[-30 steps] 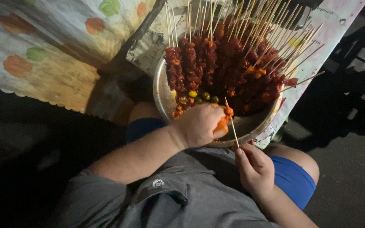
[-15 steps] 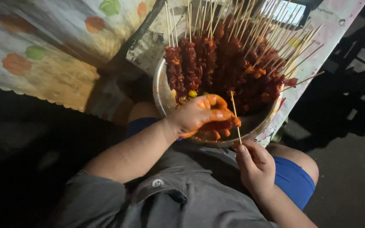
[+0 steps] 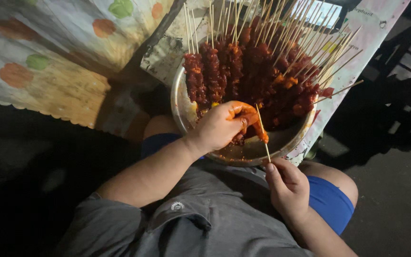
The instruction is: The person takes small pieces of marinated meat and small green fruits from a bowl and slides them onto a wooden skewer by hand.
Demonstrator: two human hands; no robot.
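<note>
A round metal bowl (image 3: 281, 145) rests on my lap, stacked with several skewers of red marinated meat (image 3: 258, 76), their bamboo sticks fanning up and to the right. My left hand (image 3: 222, 126), smeared with orange marinade, is curled over the bowl's near side, its fingers closed on pieces of meat. My right hand (image 3: 286, 185) sits just below the bowl's rim and pinches the lower end of a thin bamboo skewer (image 3: 261, 128), which points up toward my left hand's fingers.
A tablecloth with orange and green spots (image 3: 58, 62) hangs at the upper left. A patterned sheet (image 3: 372, 28) lies under the bowl at the right. Dark ground surrounds my legs, and dark chair legs (image 3: 405, 81) stand at the far right.
My left hand has turned and dipped deeper into the bowl, closing on meat. The skewer in my right hand has stayed nearly in place.
</note>
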